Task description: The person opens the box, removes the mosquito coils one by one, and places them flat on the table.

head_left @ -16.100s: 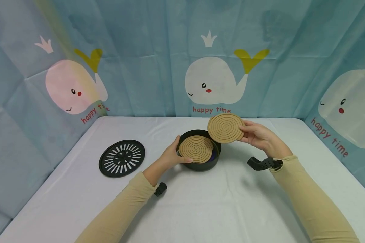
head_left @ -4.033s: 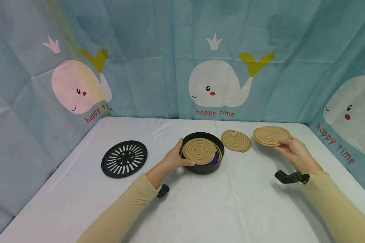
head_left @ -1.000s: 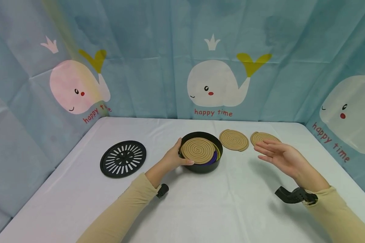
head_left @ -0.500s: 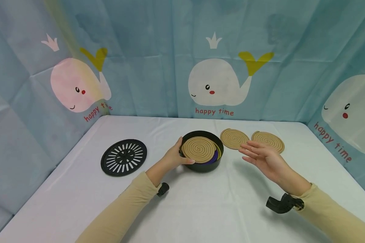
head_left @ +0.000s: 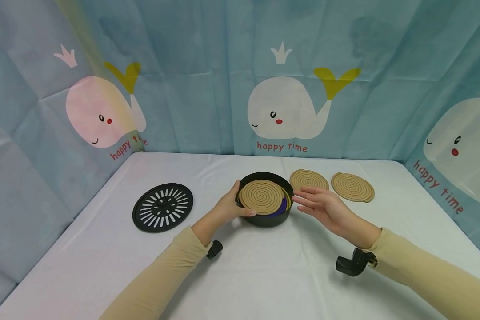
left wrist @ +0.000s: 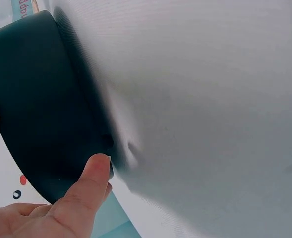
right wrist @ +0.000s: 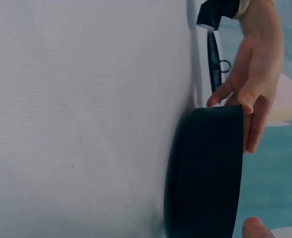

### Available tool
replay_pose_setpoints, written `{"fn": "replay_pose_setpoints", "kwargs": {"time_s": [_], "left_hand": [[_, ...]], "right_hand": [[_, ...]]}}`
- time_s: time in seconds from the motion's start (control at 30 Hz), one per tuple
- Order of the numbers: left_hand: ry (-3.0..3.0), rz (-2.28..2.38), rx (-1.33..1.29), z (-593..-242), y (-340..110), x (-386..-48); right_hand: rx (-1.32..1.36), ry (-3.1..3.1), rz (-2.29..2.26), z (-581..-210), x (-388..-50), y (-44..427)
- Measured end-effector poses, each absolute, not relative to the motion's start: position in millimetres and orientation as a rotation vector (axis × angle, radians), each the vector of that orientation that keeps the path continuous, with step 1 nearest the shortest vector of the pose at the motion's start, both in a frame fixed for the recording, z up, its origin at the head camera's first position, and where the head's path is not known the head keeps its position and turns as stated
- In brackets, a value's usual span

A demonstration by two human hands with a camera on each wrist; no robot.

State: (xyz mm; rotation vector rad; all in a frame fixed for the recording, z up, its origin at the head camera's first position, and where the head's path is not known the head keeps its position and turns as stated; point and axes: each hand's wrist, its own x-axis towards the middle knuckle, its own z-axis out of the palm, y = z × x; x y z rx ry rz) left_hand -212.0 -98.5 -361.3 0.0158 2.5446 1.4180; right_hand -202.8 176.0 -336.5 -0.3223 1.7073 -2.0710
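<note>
A round black mosquito coil holder (head_left: 267, 221) stands upright on the white table, with a tan mosquito coil (head_left: 261, 197) on top inside it. Purple and yellow show at the inner right edge. My left hand (head_left: 227, 207) grips the holder's left rim and wall, thumb in front; the left wrist view shows a finger pressed against the dark wall (left wrist: 36, 94). My right hand (head_left: 330, 214) hovers by the holder's right rim, fingers extended, holding nothing. It partly hides one tan coil (head_left: 309, 178) lying behind it. Another coil (head_left: 353, 186) lies flat farther right.
The slotted black lid (head_left: 162, 207) lies flat on the table (head_left: 264, 275) to the left of the holder. A blue curtain (head_left: 184, 106) with printed whales hangs behind the table's far edge. Each wrist carries a black camera mount (head_left: 356, 262).
A second coil was laid down at the right and let go. My right hand then swept left to the holder's right side. My left hand kept its grip; earlier, both coils came from the holder.
</note>
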Motion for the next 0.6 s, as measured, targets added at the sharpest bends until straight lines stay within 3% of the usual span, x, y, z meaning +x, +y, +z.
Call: {"fn": "replay_pose_setpoints", "kwargs": {"time_s": [0.6], "left_hand": [[2.556,1.424,-0.002,-362.7,-97.1,-212.1]], "right_hand": [[-0.207,1.585,-2.041,-327.7,-233.0,142.1]]}}
